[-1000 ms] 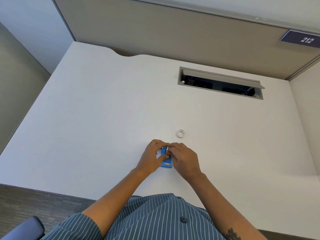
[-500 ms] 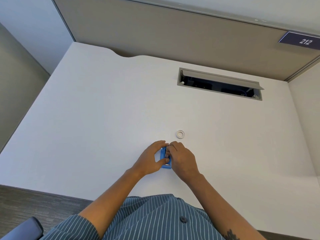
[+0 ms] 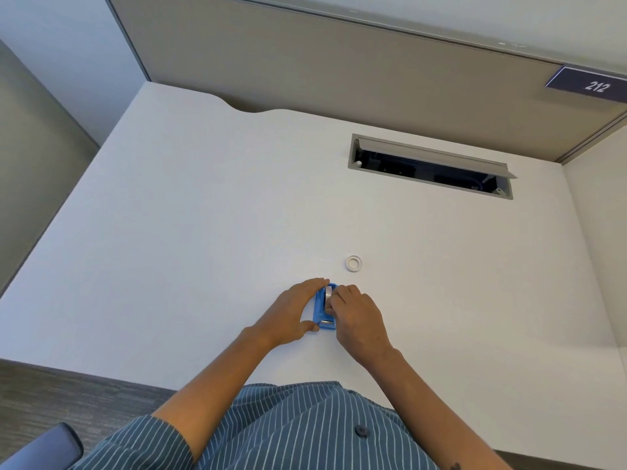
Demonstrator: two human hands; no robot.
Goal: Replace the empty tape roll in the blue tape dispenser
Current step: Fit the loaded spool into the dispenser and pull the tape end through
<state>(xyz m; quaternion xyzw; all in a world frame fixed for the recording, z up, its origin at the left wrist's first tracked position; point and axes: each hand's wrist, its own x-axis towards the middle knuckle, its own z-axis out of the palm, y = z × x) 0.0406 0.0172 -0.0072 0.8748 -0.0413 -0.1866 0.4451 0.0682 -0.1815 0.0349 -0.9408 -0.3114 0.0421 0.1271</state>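
The blue tape dispenser (image 3: 321, 313) stands on the white desk (image 3: 190, 232) near its front edge. My left hand (image 3: 292, 313) grips the dispenser's left side, thumb at the near end and fingers over the far end. My right hand (image 3: 356, 317) presses its fingertips on a tape roll (image 3: 328, 294) that sits in the dispenser's top slot. A small white empty roll core (image 3: 354, 263) lies flat on the desk just beyond the hands, to the right.
An open cable hatch (image 3: 431, 166) is set into the desk at the back right. A beige partition (image 3: 305, 62) rises behind the desk, with a sign reading 212 (image 3: 592, 85). A chair's armrest (image 3: 44, 449) shows at the bottom left.
My left hand's fingers have spread wider along the dispenser. The tape roll shows more clearly in the slot under my right fingertips. The dispenser stays in place.
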